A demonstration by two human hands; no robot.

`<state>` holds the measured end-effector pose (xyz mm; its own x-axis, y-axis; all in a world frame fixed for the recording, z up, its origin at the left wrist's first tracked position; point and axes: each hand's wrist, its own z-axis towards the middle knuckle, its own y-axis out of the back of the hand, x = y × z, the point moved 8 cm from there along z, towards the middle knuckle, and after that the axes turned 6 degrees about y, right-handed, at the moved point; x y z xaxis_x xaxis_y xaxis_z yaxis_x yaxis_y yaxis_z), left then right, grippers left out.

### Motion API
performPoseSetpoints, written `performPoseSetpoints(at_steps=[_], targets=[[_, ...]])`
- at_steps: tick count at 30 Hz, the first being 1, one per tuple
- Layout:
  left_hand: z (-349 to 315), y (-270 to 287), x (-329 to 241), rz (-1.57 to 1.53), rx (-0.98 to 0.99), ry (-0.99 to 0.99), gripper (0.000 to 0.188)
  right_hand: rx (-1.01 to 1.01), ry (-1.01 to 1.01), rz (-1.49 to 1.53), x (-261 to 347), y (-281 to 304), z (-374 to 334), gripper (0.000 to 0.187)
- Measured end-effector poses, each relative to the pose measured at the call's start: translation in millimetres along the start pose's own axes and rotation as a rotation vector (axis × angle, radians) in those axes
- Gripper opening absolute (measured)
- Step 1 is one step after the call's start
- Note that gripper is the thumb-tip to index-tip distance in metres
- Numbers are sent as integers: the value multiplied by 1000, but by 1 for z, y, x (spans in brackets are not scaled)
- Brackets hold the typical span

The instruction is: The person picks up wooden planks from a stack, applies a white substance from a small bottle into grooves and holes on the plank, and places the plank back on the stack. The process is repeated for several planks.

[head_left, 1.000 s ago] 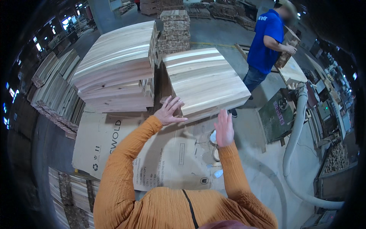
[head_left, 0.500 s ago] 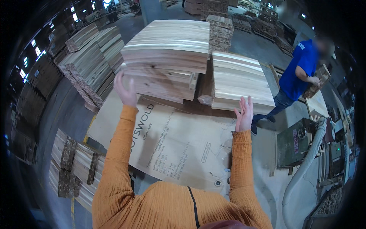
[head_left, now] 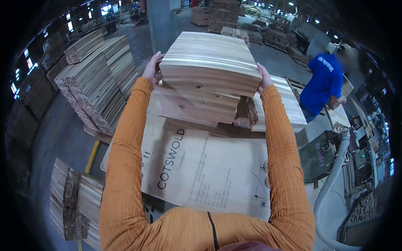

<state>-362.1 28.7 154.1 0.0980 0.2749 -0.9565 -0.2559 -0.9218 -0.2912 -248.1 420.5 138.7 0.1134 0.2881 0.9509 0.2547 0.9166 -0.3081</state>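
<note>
1. The bundle of wooden boards (head_left: 209, 62) sits on top of a lower board stack (head_left: 197, 104), straight ahead of the person, above a flattened cardboard sheet (head_left: 205, 171).
2. Its long axis runs left to right — one end to each hand.
3. Left hand (head_left: 151, 67) presses flat on the left end; right hand (head_left: 264, 78) presses the right end — both equally near.
4. A person in blue (head_left: 322, 83) stands well apart, right.

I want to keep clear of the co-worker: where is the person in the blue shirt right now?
In the head view, the person in the blue shirt stands at upper right, just beyond the low stack of boards beside the right hand, behind the green machine.
</note>
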Motion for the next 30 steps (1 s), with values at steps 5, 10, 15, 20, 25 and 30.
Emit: performPoseSetpoints(at_steps=[5,10,15,20,25,30], targets=[[20,6,14,-92,13,20,58,-72,11,146,-13,-15,-3,61],[4,4,20,-222,-33,179,49,-178,66,148,-12,-1,-28,58],[-85,-8,17,-367,202,-100,51,-223,30,174,-21,15,-111,59],[-235,-12,26,-195,105,-338,57,-162,104,225,-25,11,-237,63],[-378,11,70,-83,-151,-340,72,129,343,163,-32,14,-345,71],[-505,-4,89,-178,-241,-333,73,159,193,125,-45,32,-429,76]])
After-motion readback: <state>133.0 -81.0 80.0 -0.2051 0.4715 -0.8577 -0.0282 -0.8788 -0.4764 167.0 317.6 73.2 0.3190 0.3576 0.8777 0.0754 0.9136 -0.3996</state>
